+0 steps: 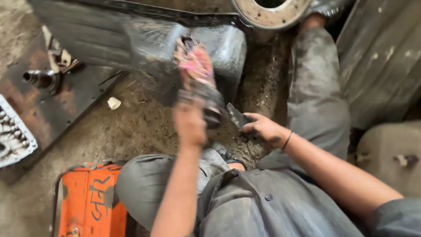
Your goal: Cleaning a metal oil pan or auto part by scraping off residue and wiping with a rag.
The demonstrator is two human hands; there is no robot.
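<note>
The left hand (189,123) was closed round a grimy part (198,83), dark at the grip and pink-stained at its far end, and held it up over the dirt floor (131,127); motion blurred both, so the finer shape of the part could not be told. The right hand (262,129) sat just right of the part, lower down, its fingers curled and pinching a small dark tool (237,116) whose tip pointed toward the part's base. A thin band circled the right wrist.

Behind the part lay a dark metal housing (131,39), and beyond that, a rusty ring (269,13). Left of the part a steel shaft (39,79) stuck out above a rusted plate. Below the part, beside the person's grey-trousered knee, stood an orange box (87,199).
</note>
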